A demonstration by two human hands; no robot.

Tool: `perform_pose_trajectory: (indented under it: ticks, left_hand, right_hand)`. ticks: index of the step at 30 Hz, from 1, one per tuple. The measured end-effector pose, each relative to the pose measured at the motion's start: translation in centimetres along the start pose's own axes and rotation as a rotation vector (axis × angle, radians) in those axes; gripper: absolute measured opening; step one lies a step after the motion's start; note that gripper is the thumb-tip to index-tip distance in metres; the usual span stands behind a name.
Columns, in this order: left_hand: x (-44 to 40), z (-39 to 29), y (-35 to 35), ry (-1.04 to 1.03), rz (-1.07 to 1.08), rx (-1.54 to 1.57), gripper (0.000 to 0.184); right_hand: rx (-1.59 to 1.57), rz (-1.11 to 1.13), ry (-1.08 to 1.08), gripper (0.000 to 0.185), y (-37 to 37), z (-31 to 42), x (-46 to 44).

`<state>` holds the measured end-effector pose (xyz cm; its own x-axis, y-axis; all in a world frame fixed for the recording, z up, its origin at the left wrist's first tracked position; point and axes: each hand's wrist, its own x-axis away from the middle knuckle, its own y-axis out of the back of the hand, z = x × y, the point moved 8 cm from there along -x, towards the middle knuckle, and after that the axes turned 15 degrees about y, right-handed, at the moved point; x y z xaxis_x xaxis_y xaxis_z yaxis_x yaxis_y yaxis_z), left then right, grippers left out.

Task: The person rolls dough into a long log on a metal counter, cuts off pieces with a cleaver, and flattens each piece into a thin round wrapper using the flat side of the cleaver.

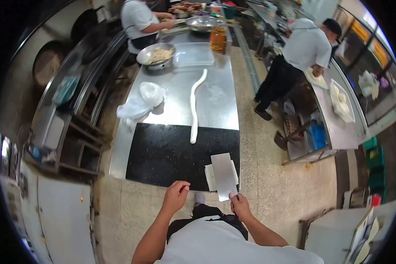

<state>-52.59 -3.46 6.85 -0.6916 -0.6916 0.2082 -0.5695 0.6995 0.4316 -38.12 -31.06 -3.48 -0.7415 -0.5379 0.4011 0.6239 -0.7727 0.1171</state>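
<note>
My right hand (238, 206) grips a cleaver (224, 176) by its handle. The broad rectangular blade is over a white cloth or pad (210, 177) at the near right corner of a black board (171, 154), hiding part of it. By the near edge of the board is my left hand (176, 195), its fingers curled in towards the thumb, with nothing visible in them. A long rope of white dough (193, 103) runs away from me, its near end on the board and the rest on the steel table (220, 110).
A white plastic bag (149, 94) sits on the table's left, with a metal bowl of food (158, 55), a clear tray (193, 54) and an oil jug (218, 38) farther back. One person (138, 22) works at the far left, another (306, 46) at the right counter.
</note>
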Motion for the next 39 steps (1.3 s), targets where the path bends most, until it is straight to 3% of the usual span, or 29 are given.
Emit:
perform_pose_trajectory:
  ticks: [4,5,6,8,10,11,15,18,21,24,28,31,32,37,39]
  left_hand:
    - [-5.1,-0.7,0.5,-0.061,0.011,-0.115,0.018]
    - [-7.0,0.1,0.4,0.032,0.075,-0.165,0.034]
    - [-8.8,0.0,0.3,0.015,0.087,-0.175,0.034]
    - [-11.9,-1.7,0.0,-0.180,-0.028,-0.391,0.056]
    - [-15.4,-2.2,-1.2,-0.208,0.012,-0.505,0.062]
    - [-16.9,-2.4,-2.0,-0.232,0.036,-0.614,0.069]
    - [-20.6,-3.0,-3.8,-0.297,0.152,-0.704,0.062]
    - [-22.7,-2.0,-3.7,-0.310,0.239,-0.659,0.048]
    - [-24.5,-0.7,-3.2,-0.448,0.212,-0.447,0.033]
    - [-26.0,1.2,3.1,-0.475,0.159,-0.237,0.020]
    - [-26.8,5.5,11.9,-0.425,0.275,-0.212,0.023]
    - [-26.9,8.7,17.4,-0.365,0.237,-0.219,0.026]
    - [-27.0,8.1,18.0,-0.439,0.173,-0.187,0.028]
    - [-28.0,8.6,16.9,-0.295,0.200,-0.118,0.042]
    - [-28.4,7.9,16.9,-0.396,0.116,-0.163,0.040]
  right_hand:
    - [-0.010,-0.098,0.189,0.030,0.0,2.2,1.9]
    - [-0.074,-0.133,0.281,0.030,-0.3,2.6,2.3]
    - [-0.140,-0.166,0.371,0.029,-0.9,2.9,2.8]
    - [-0.210,-0.211,0.320,0.029,-2.2,1.3,2.6]
    - [-0.213,-0.293,-0.138,0.027,-3.7,-3.4,3.1]
    - [-0.306,-0.373,-0.172,0.025,-4.6,-4.2,3.6]
    - [-0.281,-0.526,-0.088,0.023,-8.1,-2.3,5.8]
    - [-0.238,-0.622,-0.070,0.022,-12.1,0.4,7.5]
    - [-0.261,-0.696,-0.073,0.022,-16.7,2.2,8.2]
    - [-0.214,-0.634,0.004,0.017,-20.9,6.6,7.2]
    - [-0.025,-0.503,0.011,0.016,-24.0,9.6,4.4]
    - [0.577,-0.271,0.236,0.019,-28.2,15.4,1.4]
    - [0.771,-0.242,0.382,0.020,-28.9,17.9,-0.2]
    - [0.885,-0.167,0.342,0.018,-32.7,21.3,-4.7]
    - [0.993,-0.095,0.298,0.019,-33.8,22.4,-5.7]
